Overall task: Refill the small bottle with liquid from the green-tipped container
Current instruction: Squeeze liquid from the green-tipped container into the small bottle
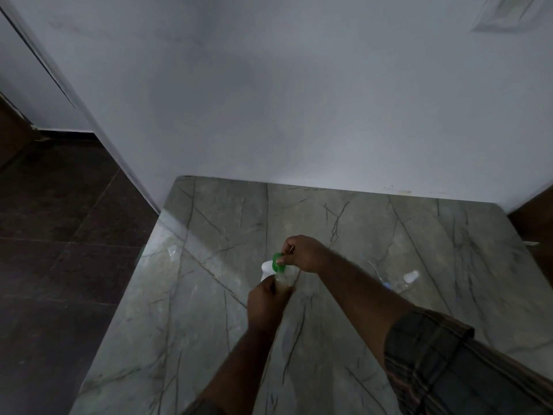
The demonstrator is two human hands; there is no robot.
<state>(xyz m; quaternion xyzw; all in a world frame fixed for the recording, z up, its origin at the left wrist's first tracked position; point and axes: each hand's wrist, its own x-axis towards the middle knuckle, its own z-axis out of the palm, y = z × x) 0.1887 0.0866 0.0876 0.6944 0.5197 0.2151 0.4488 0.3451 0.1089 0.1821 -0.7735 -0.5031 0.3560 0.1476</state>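
Your left hand grips the bottle upright over the table, probably to steady its mouth. Your right hand pinches the green tip directly above it, hands close together, probably so the liquid falls straight in.

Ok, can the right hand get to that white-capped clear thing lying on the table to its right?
Probably yes: nothing stands on the table between the right hand and the white-capped clear thing. But it is pinching the green tip, so must let go first.
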